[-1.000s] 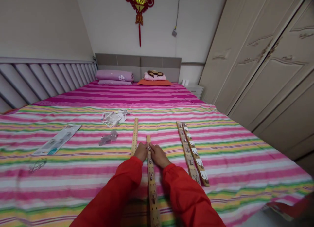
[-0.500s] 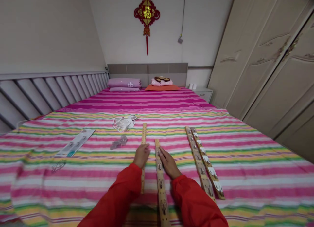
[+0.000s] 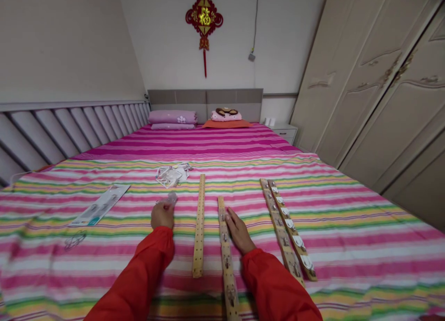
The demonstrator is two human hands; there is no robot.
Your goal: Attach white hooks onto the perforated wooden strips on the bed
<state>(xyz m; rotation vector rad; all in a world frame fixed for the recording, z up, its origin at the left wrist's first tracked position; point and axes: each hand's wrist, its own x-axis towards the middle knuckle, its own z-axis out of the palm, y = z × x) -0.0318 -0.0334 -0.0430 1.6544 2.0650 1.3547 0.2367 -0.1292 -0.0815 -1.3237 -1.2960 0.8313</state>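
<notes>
My left hand (image 3: pixel 162 215) is curled at a small heap of translucent plastic pieces (image 3: pixel 172 198), its fingers pinched together; what lies between them is too small to make out. My right hand (image 3: pixel 239 230) lies with its fingers stretched along the right edge of a wooden strip (image 3: pixel 226 261), which carries several metal clips. Left of that strip is a bare wooden strip (image 3: pixel 199 228) with rows of holes, with neither hand on it.
To the right lie a strip with metal clips (image 3: pixel 281 226) and one with white pieces (image 3: pixel 292 228). Clear packaging (image 3: pixel 173 175) sits beyond my left hand. Further left are a flat white package (image 3: pixel 100 205) and thin wire loops (image 3: pixel 75 239). Everything rests on a striped bedsheet (image 3: pixel 114 265).
My left hand has moved left from the bare holed strip to the translucent pieces. My right hand stays beside the clip strip. The view has shifted slightly.
</notes>
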